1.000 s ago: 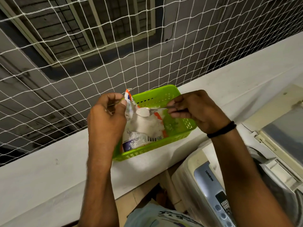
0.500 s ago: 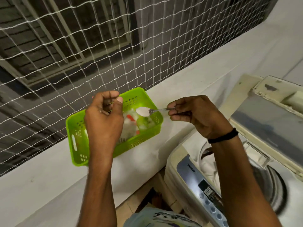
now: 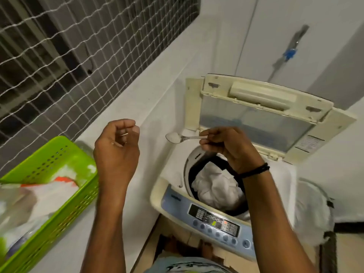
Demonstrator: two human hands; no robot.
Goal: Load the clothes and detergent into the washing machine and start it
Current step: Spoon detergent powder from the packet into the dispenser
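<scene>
Spoon pinched by handle end in right hand, bowl at 11 o'clock of clothes in washing machine | detergent powder: light, loose, likely spilt by any tilt; best kept level | left hand curled, contents unclear

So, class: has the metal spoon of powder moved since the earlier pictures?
Yes. The metal spoon, in the right hand, went right from over the green plastic basket to the white washing machine.
</scene>
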